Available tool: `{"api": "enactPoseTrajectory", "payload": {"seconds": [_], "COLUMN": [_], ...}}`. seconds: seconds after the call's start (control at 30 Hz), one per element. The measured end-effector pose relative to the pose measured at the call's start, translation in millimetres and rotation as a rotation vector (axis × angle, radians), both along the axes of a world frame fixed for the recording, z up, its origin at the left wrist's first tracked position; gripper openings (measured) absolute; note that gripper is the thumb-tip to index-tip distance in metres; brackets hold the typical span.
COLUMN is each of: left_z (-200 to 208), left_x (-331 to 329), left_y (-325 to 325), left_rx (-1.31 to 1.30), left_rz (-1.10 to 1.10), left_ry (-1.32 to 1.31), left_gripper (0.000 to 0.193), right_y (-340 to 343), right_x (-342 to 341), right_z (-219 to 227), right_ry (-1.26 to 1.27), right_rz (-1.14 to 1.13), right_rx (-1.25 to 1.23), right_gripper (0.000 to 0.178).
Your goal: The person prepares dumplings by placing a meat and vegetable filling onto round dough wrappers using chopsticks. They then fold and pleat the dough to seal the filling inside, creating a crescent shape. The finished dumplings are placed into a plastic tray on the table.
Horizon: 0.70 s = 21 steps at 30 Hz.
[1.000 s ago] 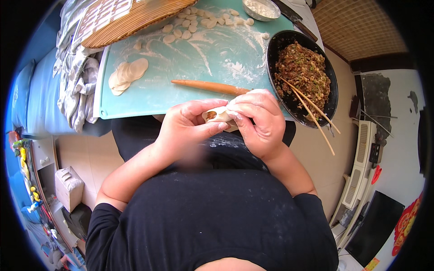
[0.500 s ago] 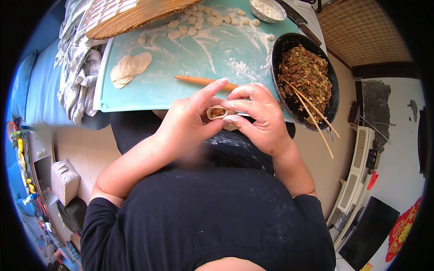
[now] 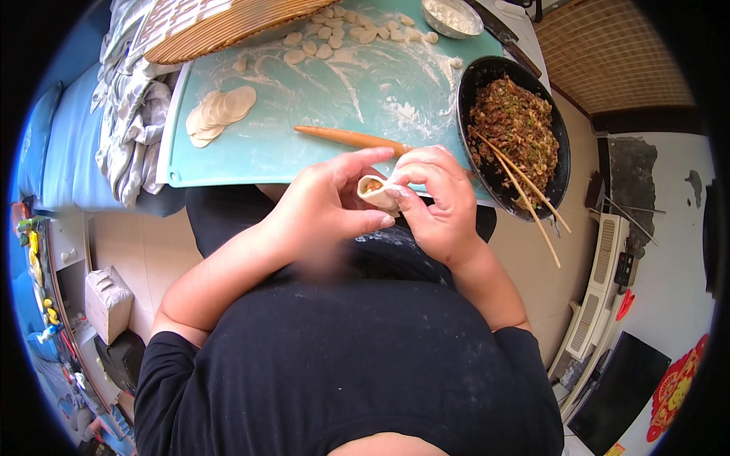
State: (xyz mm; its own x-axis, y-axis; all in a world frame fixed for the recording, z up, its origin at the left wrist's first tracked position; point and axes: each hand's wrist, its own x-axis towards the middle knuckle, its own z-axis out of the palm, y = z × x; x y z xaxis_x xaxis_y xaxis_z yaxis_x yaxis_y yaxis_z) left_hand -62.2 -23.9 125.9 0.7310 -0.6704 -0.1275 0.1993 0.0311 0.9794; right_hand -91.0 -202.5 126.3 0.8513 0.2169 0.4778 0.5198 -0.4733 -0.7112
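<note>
**Right-hand pinch on an open dough pocket (image 3: pixel 379 199)**

Your right hand (image 3: pixel 437 201) has thumb and finger closed on the dough pocket's near-right edge, probably because two sides of the rim meet there. Your left hand (image 3: pixel 323 205) curls around the other side, half open, thumb and forefinger spread; whether its hidden fingers bear the dough, you cannot tell. The pocket sits between both hands, its round mouth gaping upward, which likely helps the brown filling (image 3: pixel 372 185) sit inside.

Just beyond your grip lies a smooth, tapered wooden rolling pin (image 3: pixel 342 137) — on the flour-streaked green mat (image 3: pixel 262 156). To the right, a black pan (image 3: pixel 461 114) holds coarse, moist mince (image 3: pixel 513 114), chopsticks (image 3: pixel 525 181) resting in it, seemingly for easy reach. Left of the grip, thin, pale wrappers (image 3: pixel 220 114) overlap — farther off, plump dough pieces (image 3: pixel 323 52) lie scattered near a flour bowl (image 3: pixel 456 32).
</note>
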Motion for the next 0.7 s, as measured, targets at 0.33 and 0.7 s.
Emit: {"api": "enactPoseTrajectory", "payload": {"seconds": [0.33,0.7], "left_z": [1,3], "left_x": [1,1], "left_y": [1,2], "left_rx": [0.0,0.102], "left_rz": [0.001,-0.051], "left_ry": [0.097,0.046], "left_gripper": [0.03,0.027], "right_y": [-1,-7], "right_x": [4,4], "right_z": [17,10], "right_ry": [-0.114,0.109], "right_rz": [0.069,0.151], "right_rx": [-0.167,-0.034], "right_gripper": [0.013,0.024]}}
